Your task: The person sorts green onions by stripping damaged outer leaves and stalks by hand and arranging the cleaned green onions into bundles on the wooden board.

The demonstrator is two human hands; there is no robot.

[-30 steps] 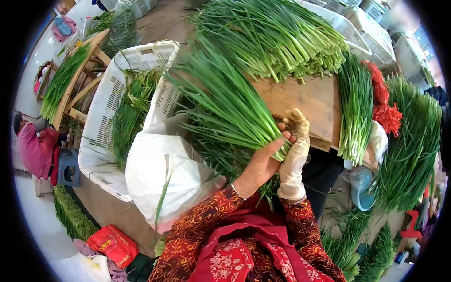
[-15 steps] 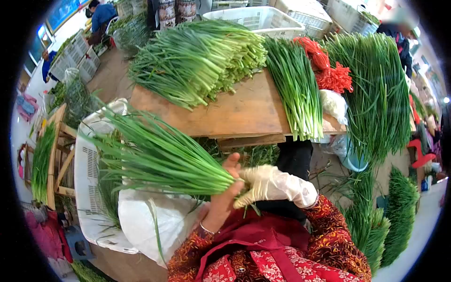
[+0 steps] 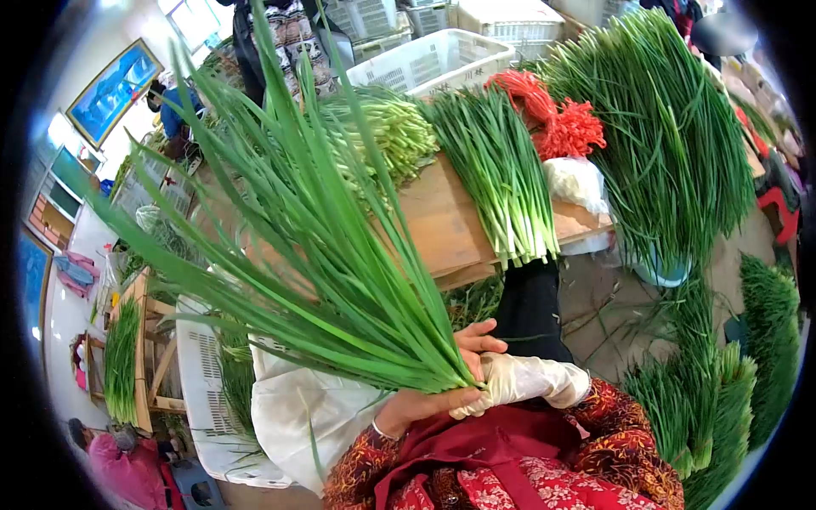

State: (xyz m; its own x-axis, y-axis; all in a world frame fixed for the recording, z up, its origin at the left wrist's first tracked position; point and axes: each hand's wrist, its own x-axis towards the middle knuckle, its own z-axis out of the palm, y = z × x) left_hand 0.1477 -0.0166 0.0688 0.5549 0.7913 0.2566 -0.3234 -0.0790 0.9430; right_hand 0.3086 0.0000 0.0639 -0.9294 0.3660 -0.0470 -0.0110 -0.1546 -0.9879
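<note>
Left forearm point(image 3: 361, 459): patterned sleeve, angled up and inward from the lower edge of the view.
Left wrist point(image 3: 393, 423): ringed by a thin pale band, just clear of the cuff.
Left hand point(image 3: 427, 406): bare, curled in a grip, thumb point(image 3: 464, 397) along the near side, fingers point(image 3: 480, 342) on the far side, pointing right.
Right forearm point(image 3: 625, 438): patterned sleeve, slanted inward from the lower right.
Right hand point(image 3: 506, 384): in a pale glove, pointed left, its fingertips close beside the left thumb; finger closure was unclear.
</note>
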